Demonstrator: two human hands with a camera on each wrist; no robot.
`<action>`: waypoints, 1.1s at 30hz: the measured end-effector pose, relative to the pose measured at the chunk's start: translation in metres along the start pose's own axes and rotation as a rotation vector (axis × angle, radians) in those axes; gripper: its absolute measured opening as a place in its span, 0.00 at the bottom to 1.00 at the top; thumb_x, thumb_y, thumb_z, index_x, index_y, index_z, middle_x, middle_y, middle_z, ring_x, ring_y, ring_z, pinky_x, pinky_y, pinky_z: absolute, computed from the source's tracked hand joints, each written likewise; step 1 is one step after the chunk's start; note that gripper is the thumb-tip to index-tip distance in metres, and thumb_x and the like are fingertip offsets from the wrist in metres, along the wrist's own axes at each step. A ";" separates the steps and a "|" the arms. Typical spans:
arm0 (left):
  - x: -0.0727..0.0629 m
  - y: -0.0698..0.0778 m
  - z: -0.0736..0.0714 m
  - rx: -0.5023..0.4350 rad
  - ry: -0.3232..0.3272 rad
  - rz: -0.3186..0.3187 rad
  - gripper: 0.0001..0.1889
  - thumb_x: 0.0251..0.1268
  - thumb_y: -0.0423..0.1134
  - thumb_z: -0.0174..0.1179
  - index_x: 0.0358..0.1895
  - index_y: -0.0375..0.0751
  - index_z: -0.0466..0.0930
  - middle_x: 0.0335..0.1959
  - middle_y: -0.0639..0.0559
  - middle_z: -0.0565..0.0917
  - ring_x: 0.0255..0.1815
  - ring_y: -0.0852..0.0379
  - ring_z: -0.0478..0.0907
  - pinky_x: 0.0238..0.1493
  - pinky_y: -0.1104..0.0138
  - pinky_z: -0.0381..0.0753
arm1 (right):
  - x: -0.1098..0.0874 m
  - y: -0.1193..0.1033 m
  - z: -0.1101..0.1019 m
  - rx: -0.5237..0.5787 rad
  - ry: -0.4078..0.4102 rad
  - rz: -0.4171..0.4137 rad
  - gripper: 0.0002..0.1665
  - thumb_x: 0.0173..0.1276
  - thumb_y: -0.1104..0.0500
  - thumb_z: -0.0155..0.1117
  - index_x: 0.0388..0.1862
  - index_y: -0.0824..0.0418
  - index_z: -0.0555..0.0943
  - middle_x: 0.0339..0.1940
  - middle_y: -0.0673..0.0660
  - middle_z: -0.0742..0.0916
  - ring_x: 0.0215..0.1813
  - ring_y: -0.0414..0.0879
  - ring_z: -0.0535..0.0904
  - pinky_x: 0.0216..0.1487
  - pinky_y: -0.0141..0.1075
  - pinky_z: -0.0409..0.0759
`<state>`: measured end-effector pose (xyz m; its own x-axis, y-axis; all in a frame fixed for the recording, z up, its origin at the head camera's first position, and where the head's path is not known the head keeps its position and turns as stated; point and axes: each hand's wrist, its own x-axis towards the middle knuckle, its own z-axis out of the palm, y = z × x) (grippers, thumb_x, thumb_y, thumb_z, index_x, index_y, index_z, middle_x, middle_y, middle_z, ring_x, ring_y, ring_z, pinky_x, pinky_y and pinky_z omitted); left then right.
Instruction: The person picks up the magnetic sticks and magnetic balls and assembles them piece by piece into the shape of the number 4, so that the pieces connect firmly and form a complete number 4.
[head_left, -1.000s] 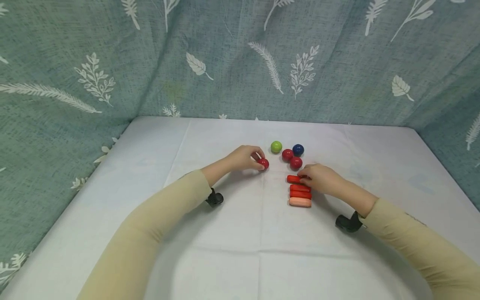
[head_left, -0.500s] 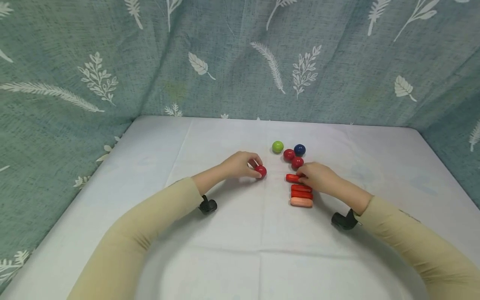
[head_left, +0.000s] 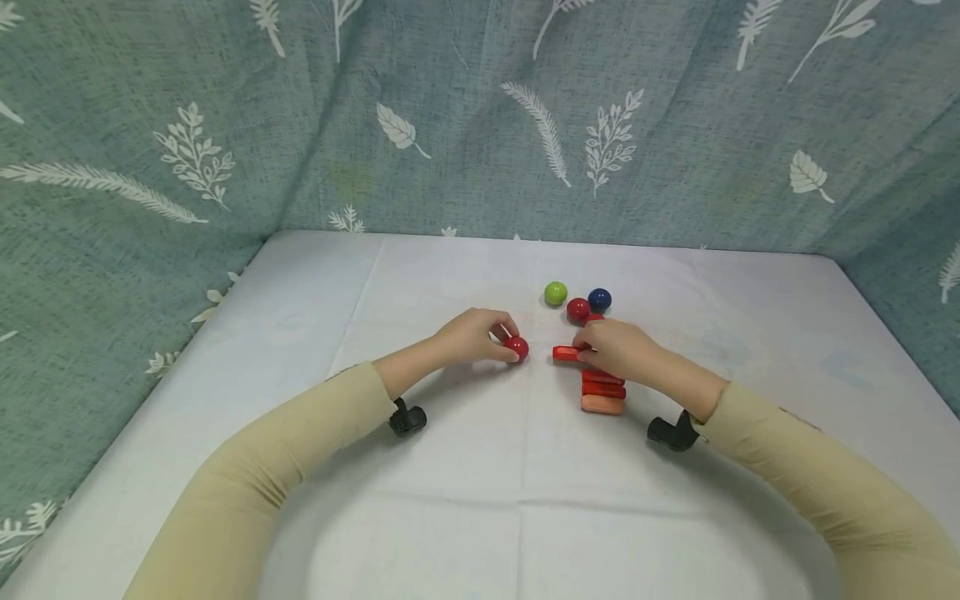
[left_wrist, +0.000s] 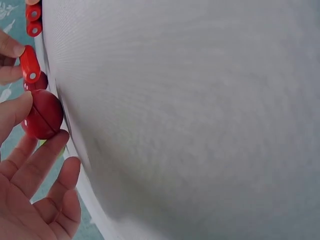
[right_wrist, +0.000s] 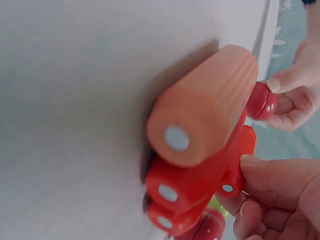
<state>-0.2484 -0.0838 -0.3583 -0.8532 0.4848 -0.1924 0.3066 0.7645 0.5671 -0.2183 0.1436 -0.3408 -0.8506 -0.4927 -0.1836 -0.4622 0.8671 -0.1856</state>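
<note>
My left hand (head_left: 476, 335) pinches a glossy red ball (head_left: 516, 348) between thumb and fingers. A dark seam crosses this ball (left_wrist: 46, 116) in the left wrist view. To its right, my right hand (head_left: 622, 346) pinches a short red stick (head_left: 566, 354), whose left end points toward the ball with a gap between. In the right wrist view the stick (right_wrist: 247, 141) has a pale round disc in its end. Beneath the right hand lie two more red sticks (head_left: 603, 390) and an orange ridged stick (head_left: 602, 404), side by side.
Behind the hands sit a green ball (head_left: 556, 293), a dark blue ball (head_left: 599, 299) and a red ball (head_left: 578, 311). Another red ball (head_left: 594, 317) is partly hidden by my right hand. A leaf-patterned green curtain (head_left: 450, 125) hangs behind the white-covered table (head_left: 450, 517).
My left hand has moved the red ball left and nearer to me. My right hand has shifted left with the red stick, away from the other sticks' line.
</note>
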 end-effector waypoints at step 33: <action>0.002 0.004 0.001 0.043 0.003 -0.007 0.15 0.50 0.46 0.67 0.41 0.47 0.79 0.36 0.55 0.84 0.39 0.58 0.76 0.39 0.65 0.72 | 0.022 -0.017 -0.001 0.049 -0.036 -0.045 0.14 0.60 0.61 0.64 0.45 0.61 0.83 0.35 0.54 0.85 0.32 0.43 0.74 0.42 0.38 0.78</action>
<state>-0.2487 -0.0789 -0.3575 -0.8568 0.4780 -0.1937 0.3184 0.7856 0.5305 -0.2295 0.1184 -0.3412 -0.8193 -0.5342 -0.2083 -0.4863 0.8399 -0.2410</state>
